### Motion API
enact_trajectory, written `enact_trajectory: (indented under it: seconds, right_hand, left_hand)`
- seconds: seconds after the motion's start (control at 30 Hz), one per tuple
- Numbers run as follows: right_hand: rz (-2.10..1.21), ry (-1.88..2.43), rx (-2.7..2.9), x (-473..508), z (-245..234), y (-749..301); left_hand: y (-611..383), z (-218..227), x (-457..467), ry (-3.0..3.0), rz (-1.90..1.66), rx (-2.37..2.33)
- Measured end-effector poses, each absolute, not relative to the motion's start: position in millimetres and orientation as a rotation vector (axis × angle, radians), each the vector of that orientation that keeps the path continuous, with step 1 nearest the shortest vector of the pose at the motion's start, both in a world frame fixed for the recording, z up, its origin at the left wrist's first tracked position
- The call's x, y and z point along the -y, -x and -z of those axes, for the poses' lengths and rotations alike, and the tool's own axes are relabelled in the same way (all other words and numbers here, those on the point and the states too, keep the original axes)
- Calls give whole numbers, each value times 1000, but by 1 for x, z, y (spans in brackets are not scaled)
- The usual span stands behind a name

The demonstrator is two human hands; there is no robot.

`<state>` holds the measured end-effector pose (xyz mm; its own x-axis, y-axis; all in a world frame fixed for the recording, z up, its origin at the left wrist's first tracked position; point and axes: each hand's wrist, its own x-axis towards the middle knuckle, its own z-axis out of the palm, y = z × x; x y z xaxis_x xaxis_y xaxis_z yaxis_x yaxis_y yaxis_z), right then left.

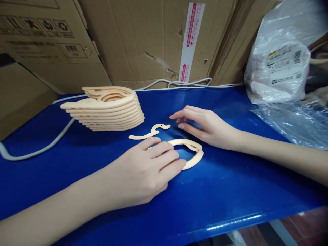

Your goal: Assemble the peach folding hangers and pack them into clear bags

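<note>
While the left hand (151, 167) lies across the middle of the frame, its fingers curve down over the near-left part of a beige looped hanger piece (196, 160), touching it; the thumb is hidden, so whether they pinch it or merely rest on it cannot be told. The loop lies flat at the centre of the picture on the glossy blue surface (230, 191), its rounded end pointing right. Just beyond the left hand's knuckles lies a slim beige hook piece (150, 133), its curved hook towards the right. Right of centre, the right hand (205, 124) reaches in from the right edge with fingers loosely bent, a gap between them and the thumb, holding nothing; its fingertips are near the hook's tip but apart from it. A neat stack of beige hangers (112, 111) sits left of centre, higher in the frame. Behind it, cardboard boxes (143, 41) fill the top, one bearing white-and-red tape (191, 42). A pale cable (41, 153) runs along the left, and a labelled plastic bag (279, 75) occupies the upper right.
</note>
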<state>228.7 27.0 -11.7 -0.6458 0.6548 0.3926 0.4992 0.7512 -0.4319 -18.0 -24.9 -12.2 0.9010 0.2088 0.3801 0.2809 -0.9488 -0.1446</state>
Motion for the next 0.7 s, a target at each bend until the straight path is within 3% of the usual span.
enact_trajectory:
  seconds: [0.53,0.7]
  right_hand:
    - [-127,966,2643,-36,8,-209]
    - [-239,1038,2512,-27,7,-238]
  left_hand:
    - [20,10,32,2913,505,296]
    - [19,9,32,2945,509,288]
